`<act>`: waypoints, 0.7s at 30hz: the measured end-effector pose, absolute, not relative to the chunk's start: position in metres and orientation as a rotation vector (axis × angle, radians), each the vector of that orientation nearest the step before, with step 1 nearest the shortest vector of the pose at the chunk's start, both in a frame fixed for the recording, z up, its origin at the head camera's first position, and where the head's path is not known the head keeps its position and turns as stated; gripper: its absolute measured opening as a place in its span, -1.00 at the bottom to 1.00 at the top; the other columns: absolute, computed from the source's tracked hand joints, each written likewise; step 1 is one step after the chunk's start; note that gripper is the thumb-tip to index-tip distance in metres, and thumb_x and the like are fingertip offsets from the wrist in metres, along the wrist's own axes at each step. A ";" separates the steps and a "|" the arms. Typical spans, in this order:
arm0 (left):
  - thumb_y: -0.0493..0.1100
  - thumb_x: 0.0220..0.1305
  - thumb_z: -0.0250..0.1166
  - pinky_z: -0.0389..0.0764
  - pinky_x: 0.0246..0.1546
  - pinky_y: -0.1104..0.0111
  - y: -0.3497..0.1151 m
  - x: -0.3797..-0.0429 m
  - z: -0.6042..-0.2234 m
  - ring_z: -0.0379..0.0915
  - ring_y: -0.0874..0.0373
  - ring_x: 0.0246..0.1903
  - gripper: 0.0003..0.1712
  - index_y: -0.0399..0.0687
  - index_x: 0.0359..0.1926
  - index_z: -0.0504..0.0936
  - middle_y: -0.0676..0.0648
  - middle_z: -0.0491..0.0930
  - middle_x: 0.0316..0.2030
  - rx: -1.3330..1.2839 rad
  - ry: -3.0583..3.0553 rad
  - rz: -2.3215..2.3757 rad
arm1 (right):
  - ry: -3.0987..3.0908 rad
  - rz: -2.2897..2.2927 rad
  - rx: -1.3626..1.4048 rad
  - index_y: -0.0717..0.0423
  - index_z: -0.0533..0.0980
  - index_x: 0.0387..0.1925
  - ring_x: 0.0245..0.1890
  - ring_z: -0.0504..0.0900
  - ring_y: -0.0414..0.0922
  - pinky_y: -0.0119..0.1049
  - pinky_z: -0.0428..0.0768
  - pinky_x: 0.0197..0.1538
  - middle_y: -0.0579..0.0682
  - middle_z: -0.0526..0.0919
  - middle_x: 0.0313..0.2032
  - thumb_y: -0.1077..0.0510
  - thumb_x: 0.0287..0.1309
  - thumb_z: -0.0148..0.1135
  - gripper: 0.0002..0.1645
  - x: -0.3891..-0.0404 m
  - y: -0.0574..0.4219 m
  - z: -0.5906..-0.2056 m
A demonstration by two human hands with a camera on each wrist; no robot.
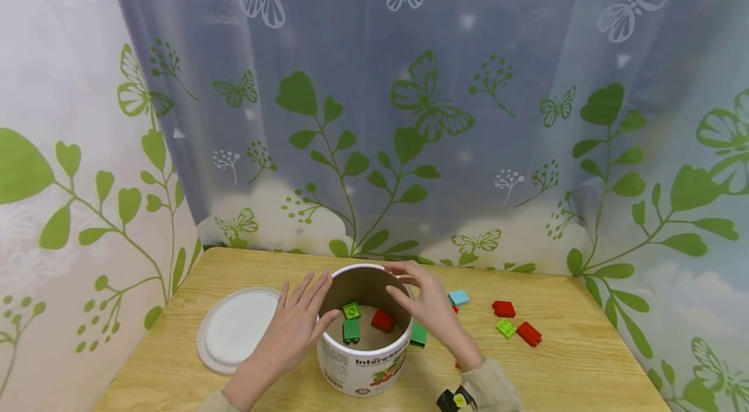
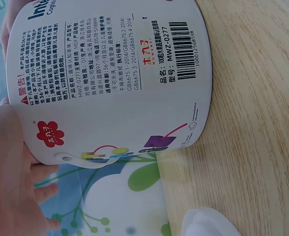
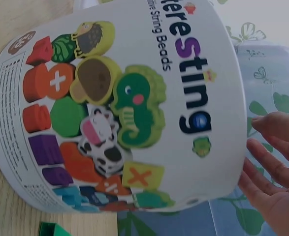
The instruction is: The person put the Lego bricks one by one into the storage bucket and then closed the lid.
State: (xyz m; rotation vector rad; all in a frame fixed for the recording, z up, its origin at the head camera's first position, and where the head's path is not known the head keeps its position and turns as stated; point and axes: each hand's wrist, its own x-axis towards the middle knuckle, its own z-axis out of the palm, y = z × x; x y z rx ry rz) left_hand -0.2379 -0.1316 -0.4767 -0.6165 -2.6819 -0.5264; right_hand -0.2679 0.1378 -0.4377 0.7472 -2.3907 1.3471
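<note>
A white cardboard bucket (image 1: 363, 373) with printed labels stands upright on the table, its top uncovered. Inside lie a lime green toy brick (image 1: 351, 310), a darker green brick (image 1: 351, 331) and a red brick (image 1: 383, 320). My left hand (image 1: 292, 327) is at the left rim with its fingers extended, the thumb reaching over the edge. At the right rim is my right hand (image 1: 430, 305), fingers loosely bent by the far edge and thumb over the opening. The right wrist view shows the fingertips right at the bucket's rim, with the printed wall (image 3: 193, 167) beside them.
A round white lid (image 1: 240, 327) lies left of the bucket. To the right are a light blue brick (image 1: 459, 297), two red bricks (image 1: 503, 309) (image 1: 529, 334) and a lime brick (image 1: 506, 328). A green brick (image 1: 418, 335) sits close behind the bucket's right side. A patterned curtain (image 1: 374, 139) hangs behind the table.
</note>
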 end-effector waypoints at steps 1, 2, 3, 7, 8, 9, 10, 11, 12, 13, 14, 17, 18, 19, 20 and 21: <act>0.20 0.52 0.07 -0.08 0.47 -0.26 -0.132 -0.238 -0.477 0.02 -0.12 0.53 -0.23 -0.15 0.54 0.25 -0.10 0.23 0.51 -0.616 -2.683 -0.523 | -2.380 1.342 0.745 0.07 0.61 0.16 0.09 0.64 0.10 0.06 0.64 0.11 0.00 0.68 0.08 0.29 0.20 0.43 -0.52 -0.268 0.140 -0.439; 0.20 0.51 0.08 -0.08 0.47 -0.26 -0.131 -0.238 -0.476 0.02 -0.12 0.53 -0.23 -0.15 0.54 0.25 -0.10 0.23 0.51 -0.616 -2.683 -0.525 | -2.373 1.335 0.740 0.07 0.61 0.16 0.08 0.65 0.09 0.04 0.65 0.11 0.00 0.68 0.08 0.28 0.20 0.43 -0.53 -0.268 0.143 -0.440; 0.18 0.51 0.10 -0.08 0.47 -0.26 -0.131 -0.238 -0.476 0.02 -0.12 0.53 -0.23 -0.15 0.53 0.25 -0.11 0.24 0.51 -0.616 -2.682 -0.530 | -2.364 1.328 0.735 0.07 0.61 0.15 0.08 0.65 0.08 0.03 0.65 0.11 0.00 0.68 0.09 0.28 0.20 0.43 -0.53 -0.269 0.145 -0.441; 0.16 0.50 0.12 -0.07 0.47 -0.26 -0.131 -0.237 -0.476 0.03 -0.13 0.53 -0.23 -0.15 0.53 0.26 -0.11 0.25 0.51 -0.614 -2.681 -0.528 | -2.335 1.307 0.715 0.05 0.61 0.15 0.08 0.66 0.04 -0.04 0.67 0.10 0.00 0.69 0.10 0.25 0.21 0.42 -0.55 -0.270 0.156 -0.444; 0.16 0.50 0.12 -0.07 0.47 -0.26 -0.131 -0.237 -0.476 0.04 -0.13 0.53 -0.24 -0.15 0.53 0.26 -0.11 0.25 0.51 -0.615 -2.681 -0.530 | -2.329 1.307 0.710 0.06 0.61 0.15 0.09 0.66 0.04 -0.04 0.67 0.10 0.01 0.69 0.10 0.26 0.21 0.42 -0.55 -0.270 0.159 -0.444; 0.17 0.50 0.12 -0.07 0.47 -0.26 -0.131 -0.237 -0.476 0.04 -0.13 0.53 -0.23 -0.15 0.53 0.26 -0.11 0.25 0.51 -0.615 -2.682 -0.529 | -2.322 1.307 0.705 0.07 0.61 0.15 0.10 0.66 0.04 -0.04 0.67 0.10 0.02 0.69 0.10 0.27 0.21 0.42 -0.55 -0.271 0.162 -0.445; 0.17 0.50 0.11 -0.08 0.47 -0.26 -0.131 -0.237 -0.476 0.04 -0.13 0.53 -0.23 -0.15 0.53 0.25 -0.11 0.25 0.51 -0.615 -2.681 -0.528 | -2.314 1.307 0.702 0.09 0.61 0.15 0.10 0.66 0.05 -0.04 0.67 0.10 0.04 0.69 0.10 0.28 0.21 0.42 -0.55 -0.271 0.165 -0.445; 0.17 0.51 0.11 -0.08 0.47 -0.26 -0.131 -0.237 -0.476 0.04 -0.13 0.53 -0.23 -0.15 0.53 0.25 -0.11 0.25 0.51 -0.616 -2.681 -0.532 | -2.307 1.307 0.697 0.11 0.61 0.15 0.10 0.66 0.06 -0.03 0.67 0.10 0.06 0.69 0.10 0.29 0.21 0.41 -0.55 -0.271 0.169 -0.446; 0.17 0.51 0.11 -0.08 0.47 -0.26 -0.131 -0.237 -0.476 0.03 -0.13 0.53 -0.23 -0.15 0.53 0.25 -0.12 0.25 0.51 -0.617 -2.681 -0.535 | -2.297 1.310 0.692 0.13 0.61 0.14 0.09 0.66 0.09 -0.02 0.67 0.10 0.08 0.69 0.09 0.31 0.20 0.41 -0.55 -0.271 0.172 -0.447; 0.17 0.51 0.11 -0.09 0.47 -0.26 -0.131 -0.238 -0.476 0.03 -0.13 0.53 -0.23 -0.15 0.53 0.25 -0.12 0.24 0.51 -0.617 -2.681 -0.537 | -2.289 1.310 0.684 0.14 0.60 0.14 0.09 0.66 0.10 -0.01 0.67 0.09 0.09 0.69 0.09 0.31 0.20 0.41 -0.55 -0.272 0.176 -0.447; 0.16 0.51 0.11 -0.09 0.47 -0.26 -0.131 -0.238 -0.476 0.02 -0.13 0.53 -0.23 -0.15 0.53 0.25 -0.12 0.24 0.51 -0.616 -2.683 -0.540 | -2.281 1.316 0.676 0.14 0.60 0.15 0.08 0.66 0.12 0.01 0.66 0.09 0.10 0.69 0.09 0.31 0.21 0.40 -0.55 -0.272 0.180 -0.448; 0.14 0.50 0.13 -0.10 0.47 -0.26 -0.131 -0.238 -0.476 0.02 -0.12 0.53 -0.24 -0.15 0.54 0.25 -0.11 0.24 0.51 -0.612 -2.683 -0.540 | -2.266 1.331 0.645 0.14 0.60 0.15 0.08 0.65 0.16 0.06 0.65 0.09 0.13 0.69 0.08 0.29 0.23 0.39 -0.56 -0.272 0.193 -0.450; 0.14 0.50 0.14 -0.10 0.47 -0.26 -0.131 -0.238 -0.477 0.01 -0.12 0.53 -0.24 -0.15 0.53 0.25 -0.11 0.24 0.51 -0.612 -2.682 -0.540 | -2.268 1.331 0.629 0.13 0.60 0.16 0.09 0.64 0.17 0.07 0.65 0.10 0.12 0.69 0.09 0.28 0.24 0.39 -0.56 -0.272 0.197 -0.451; 0.13 0.50 0.14 -0.09 0.47 -0.26 -0.131 -0.238 -0.477 0.01 -0.12 0.53 -0.24 -0.15 0.53 0.25 -0.11 0.24 0.51 -0.611 -2.682 -0.540 | -2.270 1.327 0.615 0.12 0.60 0.17 0.10 0.64 0.17 0.07 0.64 0.10 0.13 0.68 0.10 0.28 0.24 0.38 -0.55 -0.272 0.202 -0.452; 0.13 0.50 0.14 -0.09 0.47 -0.26 -0.131 -0.238 -0.477 0.01 -0.12 0.54 -0.24 -0.15 0.53 0.25 -0.11 0.24 0.51 -0.611 -2.681 -0.538 | -2.277 1.319 0.597 0.12 0.59 0.17 0.10 0.63 0.17 0.07 0.64 0.11 0.13 0.68 0.10 0.27 0.25 0.38 -0.55 -0.271 0.206 -0.452; 0.13 0.50 0.14 -0.09 0.47 -0.26 -0.131 -0.238 -0.477 0.02 -0.12 0.53 -0.24 -0.15 0.53 0.25 -0.11 0.24 0.51 -0.613 -2.680 -0.533 | -2.287 1.304 0.576 0.12 0.59 0.18 0.10 0.63 0.15 0.05 0.64 0.11 0.13 0.68 0.10 0.27 0.25 0.38 -0.54 -0.271 0.211 -0.453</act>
